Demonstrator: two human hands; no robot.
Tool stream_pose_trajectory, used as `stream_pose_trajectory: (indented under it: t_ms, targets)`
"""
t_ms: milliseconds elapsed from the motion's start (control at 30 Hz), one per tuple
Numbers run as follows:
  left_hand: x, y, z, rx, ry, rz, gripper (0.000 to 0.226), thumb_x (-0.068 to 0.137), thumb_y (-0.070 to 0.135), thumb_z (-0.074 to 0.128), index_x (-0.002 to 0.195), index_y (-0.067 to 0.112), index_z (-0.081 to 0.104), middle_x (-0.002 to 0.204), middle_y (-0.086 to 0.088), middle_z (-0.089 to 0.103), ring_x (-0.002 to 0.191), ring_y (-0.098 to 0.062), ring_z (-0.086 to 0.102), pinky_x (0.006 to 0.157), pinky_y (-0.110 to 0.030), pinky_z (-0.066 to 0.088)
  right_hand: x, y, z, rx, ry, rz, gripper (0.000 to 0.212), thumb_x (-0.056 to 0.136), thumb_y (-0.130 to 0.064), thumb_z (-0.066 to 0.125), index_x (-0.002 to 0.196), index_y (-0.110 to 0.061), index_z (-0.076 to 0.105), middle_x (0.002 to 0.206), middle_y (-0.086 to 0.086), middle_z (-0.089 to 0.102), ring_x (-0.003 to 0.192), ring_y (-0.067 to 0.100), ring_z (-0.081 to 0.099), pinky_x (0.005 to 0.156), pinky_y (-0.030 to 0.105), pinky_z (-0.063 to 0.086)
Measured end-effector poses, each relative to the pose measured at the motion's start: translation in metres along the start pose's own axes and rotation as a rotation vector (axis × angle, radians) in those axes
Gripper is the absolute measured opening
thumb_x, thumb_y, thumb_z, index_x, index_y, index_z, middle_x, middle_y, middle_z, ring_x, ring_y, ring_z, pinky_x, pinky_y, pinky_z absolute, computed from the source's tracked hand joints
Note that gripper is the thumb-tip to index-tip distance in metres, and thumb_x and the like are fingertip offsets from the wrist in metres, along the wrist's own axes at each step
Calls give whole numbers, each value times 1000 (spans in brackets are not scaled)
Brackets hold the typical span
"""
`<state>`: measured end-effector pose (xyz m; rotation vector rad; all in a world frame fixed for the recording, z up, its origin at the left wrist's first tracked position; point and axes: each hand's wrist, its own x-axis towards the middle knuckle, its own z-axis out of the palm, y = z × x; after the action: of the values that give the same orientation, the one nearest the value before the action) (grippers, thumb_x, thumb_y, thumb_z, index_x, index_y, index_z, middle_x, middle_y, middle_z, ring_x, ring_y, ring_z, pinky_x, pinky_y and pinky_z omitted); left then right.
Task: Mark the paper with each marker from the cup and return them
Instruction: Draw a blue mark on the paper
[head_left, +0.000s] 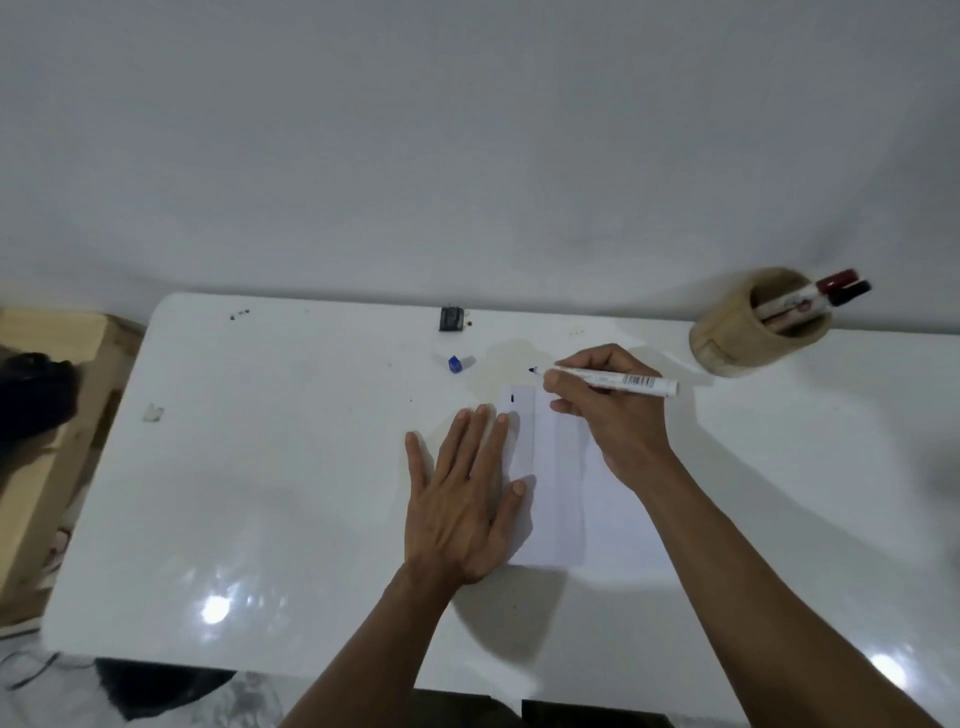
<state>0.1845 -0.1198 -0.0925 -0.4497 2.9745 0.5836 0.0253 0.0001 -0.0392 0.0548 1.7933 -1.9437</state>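
Observation:
A white sheet of paper (558, 499) lies on the white table, with one short dark mark near its top left corner. My left hand (462, 493) rests flat, fingers spread, on the paper's left edge. My right hand (605, 410) holds an uncapped white marker (623, 380) with a blue tip; the tip points left, just beyond the paper's top edge and off the sheet. A blue cap (455, 364) lies on the table to the left of the tip. At the back right, a wooden cup (727, 343) holds a red-capped and a black-capped marker (831, 291).
A small black object (451, 318) sits at the table's (260, 493) far edge near the wall. A small scrap (153, 413) lies at the left. A wooden crate (47, 415) stands beside the table's left edge. A faint stain spreads above the paper.

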Motion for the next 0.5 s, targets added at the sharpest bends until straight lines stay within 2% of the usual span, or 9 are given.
stream_pose_trajectory:
  t_ms: [33,100,167,333,500]
  targets:
    - [2,2,-4,-77,25,-57,67,99,56,26,158,27,16,167,4,21,155,-15,14,124,-58,5,-3,-4,-1,18,-4,-2,22,80,6,80,78,-11,67,87,8,75,84,26,74,71,38,63]
    - [12,5,-15,-208,159,-203,61,98,54,35,150,22,33,155,-1,42,143,-22,39,120,-54,25,-9,-11,-2,36,-15,-9,20,80,9,79,79,-8,67,87,6,76,83,22,74,72,38,64]
    - [32,5,-28,-247,284,-337,54,98,46,42,145,20,39,145,-5,51,132,-27,49,114,-49,35,-13,-15,-4,43,-20,-13,19,79,9,79,80,-6,67,86,7,76,81,20,74,71,39,63]
    - [86,4,-51,-210,250,-482,46,100,39,49,143,21,46,137,-5,58,127,-27,51,109,-45,33,-20,-19,-8,28,-16,-14,15,80,6,80,82,-3,68,92,21,74,82,25,73,70,38,63]
    - [91,2,-44,-189,234,-505,24,100,30,52,114,19,68,115,-3,69,112,-27,56,98,-41,34,-24,-21,-15,14,-12,-3,14,80,4,80,82,-3,69,93,21,74,81,26,72,72,42,63]
